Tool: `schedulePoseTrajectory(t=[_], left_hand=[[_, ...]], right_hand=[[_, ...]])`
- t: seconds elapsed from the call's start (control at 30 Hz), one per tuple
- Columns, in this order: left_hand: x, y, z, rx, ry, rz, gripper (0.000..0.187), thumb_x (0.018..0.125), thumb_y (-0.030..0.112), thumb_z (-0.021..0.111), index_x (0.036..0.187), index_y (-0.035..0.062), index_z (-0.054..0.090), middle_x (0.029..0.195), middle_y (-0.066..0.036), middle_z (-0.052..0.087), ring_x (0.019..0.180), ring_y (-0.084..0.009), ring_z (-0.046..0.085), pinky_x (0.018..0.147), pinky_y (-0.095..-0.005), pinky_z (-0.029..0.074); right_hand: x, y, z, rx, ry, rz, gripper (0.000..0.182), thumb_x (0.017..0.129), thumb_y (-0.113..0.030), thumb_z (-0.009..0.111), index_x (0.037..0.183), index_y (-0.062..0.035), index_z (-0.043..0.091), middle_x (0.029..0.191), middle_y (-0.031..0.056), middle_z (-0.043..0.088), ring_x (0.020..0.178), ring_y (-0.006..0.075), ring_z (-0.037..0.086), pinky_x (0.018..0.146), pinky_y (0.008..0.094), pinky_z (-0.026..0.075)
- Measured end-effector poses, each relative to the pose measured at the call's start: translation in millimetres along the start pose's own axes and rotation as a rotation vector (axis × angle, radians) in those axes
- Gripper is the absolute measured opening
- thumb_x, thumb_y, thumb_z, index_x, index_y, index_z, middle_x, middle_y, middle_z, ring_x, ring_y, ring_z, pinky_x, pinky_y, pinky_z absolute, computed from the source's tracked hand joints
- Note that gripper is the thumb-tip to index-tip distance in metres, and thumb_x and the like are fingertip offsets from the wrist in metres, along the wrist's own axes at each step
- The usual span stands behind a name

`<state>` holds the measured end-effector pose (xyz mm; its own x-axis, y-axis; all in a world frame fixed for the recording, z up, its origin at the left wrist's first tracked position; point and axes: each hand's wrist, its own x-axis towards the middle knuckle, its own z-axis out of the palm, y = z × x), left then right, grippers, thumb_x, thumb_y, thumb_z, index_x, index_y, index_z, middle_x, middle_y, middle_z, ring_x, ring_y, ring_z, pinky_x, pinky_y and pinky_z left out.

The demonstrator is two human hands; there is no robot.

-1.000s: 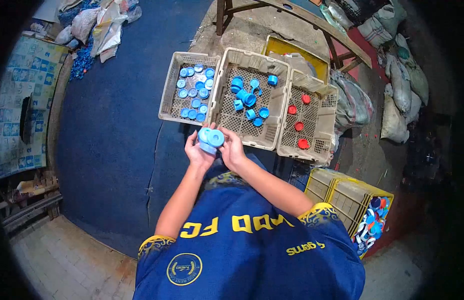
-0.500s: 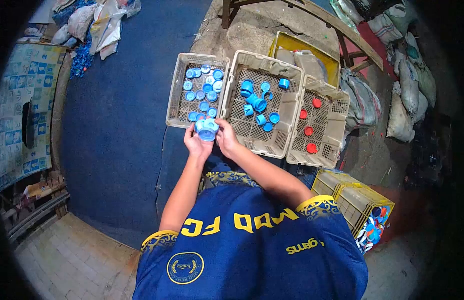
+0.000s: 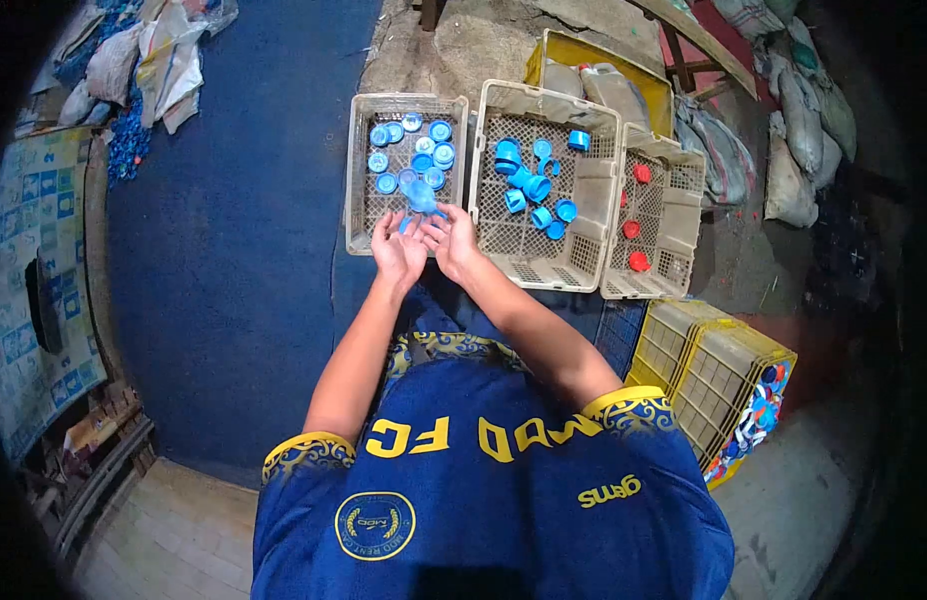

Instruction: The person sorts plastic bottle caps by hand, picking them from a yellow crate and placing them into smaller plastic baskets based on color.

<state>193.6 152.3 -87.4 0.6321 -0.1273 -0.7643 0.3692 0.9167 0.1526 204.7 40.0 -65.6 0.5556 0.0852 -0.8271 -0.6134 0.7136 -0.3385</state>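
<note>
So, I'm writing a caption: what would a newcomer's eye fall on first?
Probably the blurred blue caps at the open left hand and right hand, near the closer end of the left crate. Next, the bright red caps in the right crate.

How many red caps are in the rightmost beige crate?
4, far to near along the crate: farthest cap, partly hidden left cap, third cap, nearest cap.

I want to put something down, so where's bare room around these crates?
Widest is the blue floor covering, left of the left crate. That crate's near-left corner, beside the left hand, is bare mesh, as is the middle crate nearer than its clustered blue pieces. Blue caps crowd the left crate's far half.
</note>
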Motion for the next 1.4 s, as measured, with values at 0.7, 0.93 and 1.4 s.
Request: schedulePoseTrajectory(t=[0.7,0.93,1.4], left_hand=[[-17,52,-58,0.481,0.123,-0.167,0.047,0.097,0.04,0.052,0.13,0.0072,0.056,0.132,-0.01,0.065,0.116,-0.0294,0.064,0.094,-0.0434,0.051],[-19,-13,-1,0.694,-0.054,-0.279,0.045,0.096,0.04,0.054,0.129,0.0088,0.058,0.137,-0.011,0.062,0.118,-0.0299,0.063,0.094,-0.0436,0.051],[-77,-269,87,0.934,-0.197,-0.545,0.029,0.094,0.035,0.057,0.105,0.0106,0.068,0.09,-0.002,0.069,0.083,-0.0231,0.064,0.081,-0.0402,0.053]], right_hand=[[-67,6,-130,-0.078,0.086,-0.02,0.053,0.1,-0.038,0.047,0.14,-0.0031,0.052,0.14,0.0167,0.058,0.113,0.0285,0.065,0.096,0.0409,0.051],[-106,-14,-191,0.115,0.179,-0.24,0.05,0.1,-0.037,0.051,0.136,-0.0031,0.051,0.129,0.0144,0.064,0.104,0.0255,0.068,0.086,0.0371,0.054],[-241,-34,-407,0.234,0.501,-0.586,0.031,0.1,-0.036,0.055,0.118,-0.0127,0.066,0.107,0.0055,0.072,0.086,0.0149,0.071,0.075,0.0301,0.054]])
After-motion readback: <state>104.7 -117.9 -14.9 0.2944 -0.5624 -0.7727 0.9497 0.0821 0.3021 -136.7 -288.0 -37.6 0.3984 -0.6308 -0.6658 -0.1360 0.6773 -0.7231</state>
